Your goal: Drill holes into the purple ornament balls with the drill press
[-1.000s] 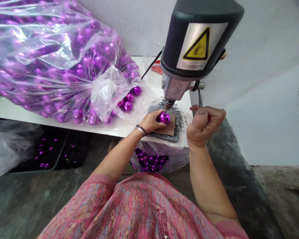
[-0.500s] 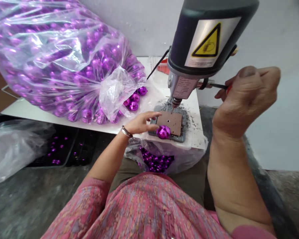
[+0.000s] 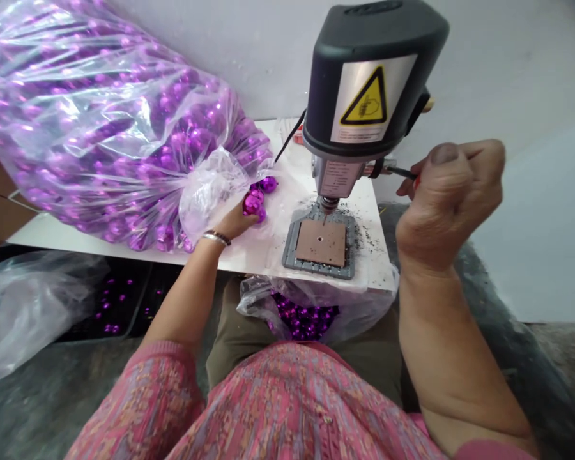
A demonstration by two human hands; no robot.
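Observation:
My left hand [image 3: 237,220] is at the mouth of a large clear bag, its fingers curled around a shiny purple faceted ball [image 3: 253,203]. Another purple ball [image 3: 268,184] lies just beyond it on the white table. My right hand [image 3: 453,198] is wrapped around the lever [image 3: 403,172] of a small bench drill press [image 3: 364,96]. The thin drill bit [image 3: 324,219] points down above a brown board [image 3: 319,246] with a small hole, set on the grey drill base [image 3: 291,254]. No ball sits on the board.
The big bag of purple balls [image 3: 124,140] fills the table's left side. An open plastic bag [image 3: 359,313] with purple balls hangs at the front edge over my lap. Dark shavings [image 3: 364,233] lie around the base. Black crates [image 3: 138,300] stand lower left.
My left hand has moved left from the drill base to the balls at the bag mouth. The ball at the board's front edge is gone from there. My right hand stays on the lever.

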